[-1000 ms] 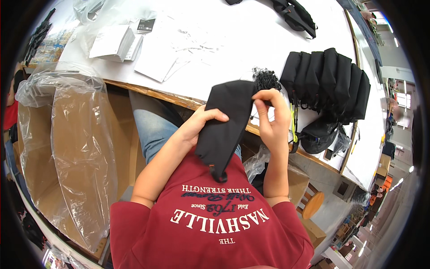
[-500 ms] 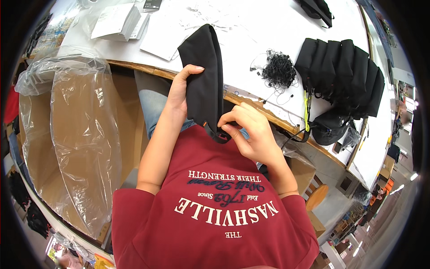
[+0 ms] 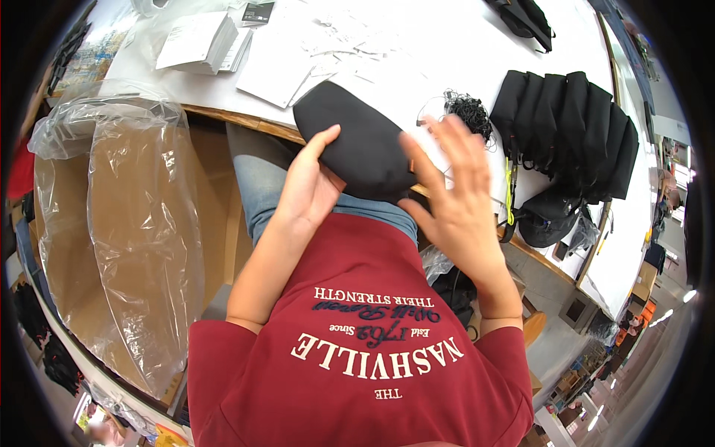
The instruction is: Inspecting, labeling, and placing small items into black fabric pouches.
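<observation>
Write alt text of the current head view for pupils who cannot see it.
A person's left hand holds a black fabric item by the edge of a white table; the right hand, blurred with fingers spread, is beside it. On the table are a row of black fabric pieces, a tangle of black cords and white papers; a plastic-draped cardboard box is at left.
</observation>
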`<state>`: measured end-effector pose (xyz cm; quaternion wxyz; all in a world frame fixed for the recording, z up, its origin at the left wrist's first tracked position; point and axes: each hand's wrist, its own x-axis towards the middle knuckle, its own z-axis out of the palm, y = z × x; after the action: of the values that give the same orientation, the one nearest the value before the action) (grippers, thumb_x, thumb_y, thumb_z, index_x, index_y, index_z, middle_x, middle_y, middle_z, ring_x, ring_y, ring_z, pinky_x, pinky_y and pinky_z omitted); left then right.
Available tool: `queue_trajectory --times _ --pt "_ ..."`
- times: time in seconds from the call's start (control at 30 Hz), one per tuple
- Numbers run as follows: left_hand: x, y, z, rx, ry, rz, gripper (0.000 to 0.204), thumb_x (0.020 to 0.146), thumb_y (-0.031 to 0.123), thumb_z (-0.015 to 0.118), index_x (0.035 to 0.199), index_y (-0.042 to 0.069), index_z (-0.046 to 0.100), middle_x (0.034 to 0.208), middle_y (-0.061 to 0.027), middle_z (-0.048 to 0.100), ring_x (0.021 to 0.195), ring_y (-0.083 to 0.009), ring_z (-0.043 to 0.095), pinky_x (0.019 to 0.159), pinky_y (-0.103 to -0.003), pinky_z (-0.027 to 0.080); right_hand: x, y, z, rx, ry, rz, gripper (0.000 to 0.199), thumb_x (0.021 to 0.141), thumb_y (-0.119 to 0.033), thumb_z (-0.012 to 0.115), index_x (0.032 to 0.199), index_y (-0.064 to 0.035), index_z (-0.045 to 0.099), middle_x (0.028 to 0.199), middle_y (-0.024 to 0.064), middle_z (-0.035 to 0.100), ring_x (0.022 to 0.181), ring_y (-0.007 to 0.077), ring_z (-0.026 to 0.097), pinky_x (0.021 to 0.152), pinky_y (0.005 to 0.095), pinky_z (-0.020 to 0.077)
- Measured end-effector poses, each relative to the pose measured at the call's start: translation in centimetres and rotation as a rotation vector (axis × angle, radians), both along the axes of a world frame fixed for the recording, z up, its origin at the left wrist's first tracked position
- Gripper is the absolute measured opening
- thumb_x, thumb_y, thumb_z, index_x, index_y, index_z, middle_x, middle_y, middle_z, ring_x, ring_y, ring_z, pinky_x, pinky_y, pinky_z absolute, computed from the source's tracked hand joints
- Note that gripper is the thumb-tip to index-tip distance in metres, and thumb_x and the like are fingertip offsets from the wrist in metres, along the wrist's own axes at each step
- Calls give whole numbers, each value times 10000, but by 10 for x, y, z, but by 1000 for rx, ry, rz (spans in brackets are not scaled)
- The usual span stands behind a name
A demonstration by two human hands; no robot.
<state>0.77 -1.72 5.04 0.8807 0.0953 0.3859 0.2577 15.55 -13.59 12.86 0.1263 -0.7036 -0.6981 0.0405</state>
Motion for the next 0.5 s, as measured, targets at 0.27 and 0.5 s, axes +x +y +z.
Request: queue_trajectory --times 0.27,0.5 --pt "-22 -18 2 334 32 21 464 904 255 615 1265 50 407 1223 -51 508 1130 -173 499 948 -313 409 7 4 -8 85 670 -16 647 586 104 608 1192 -124 620 1034 113 626 901 256 639 772 327 503" --pt "-49 16 1 1520 216 -186 675 587 56 835 1205 57 565 1054 -88 533 955 -239 571 832 -328 464 23 -13 -24 253 1100 -19 455 654 110 695 1086 -12 622 1002 148 641 873 201 612 748 259 466"
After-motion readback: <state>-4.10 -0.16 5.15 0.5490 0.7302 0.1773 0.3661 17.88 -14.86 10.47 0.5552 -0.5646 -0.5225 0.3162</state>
